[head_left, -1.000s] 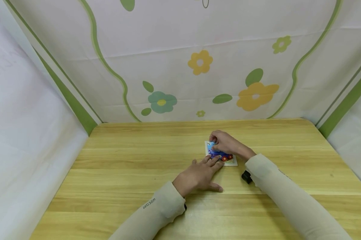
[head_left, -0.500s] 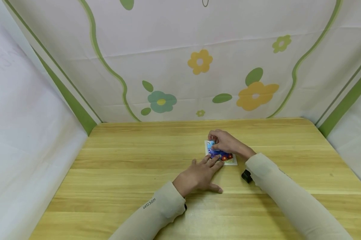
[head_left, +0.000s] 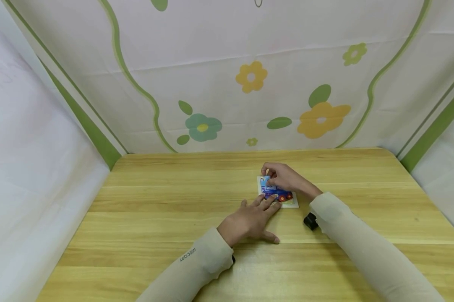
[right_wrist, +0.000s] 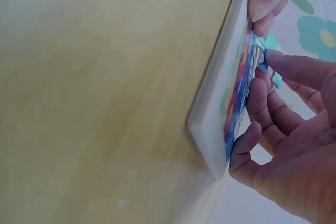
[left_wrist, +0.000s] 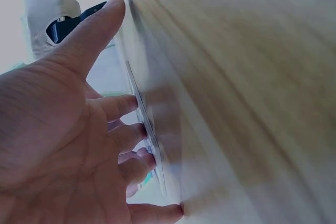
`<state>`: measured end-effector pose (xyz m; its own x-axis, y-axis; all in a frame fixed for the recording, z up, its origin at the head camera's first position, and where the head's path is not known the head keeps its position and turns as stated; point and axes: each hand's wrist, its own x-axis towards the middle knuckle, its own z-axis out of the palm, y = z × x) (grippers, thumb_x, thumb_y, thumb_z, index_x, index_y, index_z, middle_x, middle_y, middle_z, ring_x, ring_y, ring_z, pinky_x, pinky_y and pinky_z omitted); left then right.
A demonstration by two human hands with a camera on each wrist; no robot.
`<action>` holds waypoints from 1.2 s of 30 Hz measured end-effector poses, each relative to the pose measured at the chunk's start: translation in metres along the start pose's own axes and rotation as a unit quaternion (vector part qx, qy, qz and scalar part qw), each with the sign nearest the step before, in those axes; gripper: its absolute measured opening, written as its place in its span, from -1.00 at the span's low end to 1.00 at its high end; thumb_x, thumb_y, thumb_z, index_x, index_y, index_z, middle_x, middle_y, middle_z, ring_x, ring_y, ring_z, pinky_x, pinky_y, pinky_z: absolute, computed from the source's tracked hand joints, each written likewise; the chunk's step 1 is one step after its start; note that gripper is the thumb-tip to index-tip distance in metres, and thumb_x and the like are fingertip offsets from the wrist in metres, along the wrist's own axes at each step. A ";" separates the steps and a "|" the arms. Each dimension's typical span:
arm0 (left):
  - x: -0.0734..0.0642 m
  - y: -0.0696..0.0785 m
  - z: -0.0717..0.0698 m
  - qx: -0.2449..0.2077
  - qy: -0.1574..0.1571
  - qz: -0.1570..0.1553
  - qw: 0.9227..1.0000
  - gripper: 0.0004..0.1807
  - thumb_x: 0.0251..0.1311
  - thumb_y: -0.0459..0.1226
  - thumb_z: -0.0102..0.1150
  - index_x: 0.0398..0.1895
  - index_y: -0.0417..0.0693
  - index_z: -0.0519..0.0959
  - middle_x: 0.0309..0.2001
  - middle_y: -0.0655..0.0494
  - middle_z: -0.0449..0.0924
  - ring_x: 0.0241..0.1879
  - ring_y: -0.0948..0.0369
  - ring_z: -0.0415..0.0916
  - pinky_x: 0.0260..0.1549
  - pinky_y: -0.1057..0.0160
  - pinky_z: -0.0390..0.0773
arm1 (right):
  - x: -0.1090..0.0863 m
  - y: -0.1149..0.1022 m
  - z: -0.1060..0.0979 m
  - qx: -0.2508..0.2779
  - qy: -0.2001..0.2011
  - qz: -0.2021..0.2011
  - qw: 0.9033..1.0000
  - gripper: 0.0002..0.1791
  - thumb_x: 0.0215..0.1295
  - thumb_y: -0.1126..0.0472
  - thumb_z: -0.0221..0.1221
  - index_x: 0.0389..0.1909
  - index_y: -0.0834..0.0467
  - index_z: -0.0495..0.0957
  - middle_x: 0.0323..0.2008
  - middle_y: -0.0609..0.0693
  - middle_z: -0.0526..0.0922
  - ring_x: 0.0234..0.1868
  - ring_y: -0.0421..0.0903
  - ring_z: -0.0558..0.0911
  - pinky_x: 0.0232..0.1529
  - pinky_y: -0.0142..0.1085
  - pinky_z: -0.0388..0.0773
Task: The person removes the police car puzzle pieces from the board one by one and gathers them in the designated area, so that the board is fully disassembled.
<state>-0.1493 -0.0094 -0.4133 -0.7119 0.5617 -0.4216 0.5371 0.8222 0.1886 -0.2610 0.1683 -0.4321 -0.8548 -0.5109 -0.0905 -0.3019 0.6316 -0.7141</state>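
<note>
A small jigsaw puzzle [head_left: 288, 205] with a white border lies on the table, its picture showing a blue vehicle with red wheels. My left hand [head_left: 251, 219] rests with spread fingers on the puzzle's near left edge, the thumb out to the side on the wood. Over the far part of the picture is my right hand [head_left: 285, 177], covering the upper right of it. In the right wrist view its thumb and fingertips pinch a light-blue puzzle piece [right_wrist: 262, 65] just above the picture, while the other fingers curl close to the board.
The wooden table [head_left: 155, 218] extends widely around the puzzle. A white cloth wall [head_left: 219, 84] with printed flowers stands along the back edge, with more white cloth at both sides. A black device [head_left: 310, 221] shows at the right cuff.
My right fingertips have shifted slightly, uncovering a little more of the vehicle picture beneath the thumb. The left hand and the puzzle stay in place.
</note>
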 end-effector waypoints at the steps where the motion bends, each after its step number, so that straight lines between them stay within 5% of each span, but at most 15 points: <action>1: 0.000 0.000 0.000 0.000 0.000 0.001 1.000 0.08 0.28 0.36 0.19 0.73 0.38 -0.09 0.74 0.31 -0.29 0.73 0.15 -0.31 0.57 -0.27 0.14 | 0.000 0.001 0.000 0.003 0.003 0.000 1.000 -0.86 0.44 0.41 0.21 -0.08 0.17 0.57 -0.25 0.10 0.67 -0.26 -0.05 0.60 -0.17 -0.20 0.56; 15: -0.002 0.000 -0.003 -0.004 -0.004 0.000 1.000 0.08 0.26 0.37 0.21 0.73 0.38 -0.08 0.74 0.33 -0.29 0.73 0.15 -0.30 0.58 -0.26 0.13 | -0.002 0.009 -0.009 0.050 0.021 0.001 0.999 -0.89 0.49 0.37 0.18 -0.07 0.18 0.61 -0.28 0.14 0.69 -0.28 -0.02 0.62 -0.19 -0.22 0.56; 36: -0.005 0.000 -0.005 -0.026 0.002 -0.005 1.000 0.09 0.23 0.34 0.28 0.72 0.41 -0.04 0.74 0.35 -0.27 0.73 0.15 -0.26 0.59 -0.26 0.10 | -0.037 0.048 -0.071 0.110 0.083 0.105 0.985 -0.78 0.50 0.28 0.21 0.04 0.33 0.58 -0.22 0.15 0.68 -0.25 0.00 0.72 -0.17 -0.19 0.73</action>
<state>-0.1482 -0.0115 -0.4071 -0.7184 0.5538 -0.4209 0.5061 0.8312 0.2300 -0.2737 0.2588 -0.4135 -0.9512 -0.2689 -0.1513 -0.0275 0.5623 -0.8265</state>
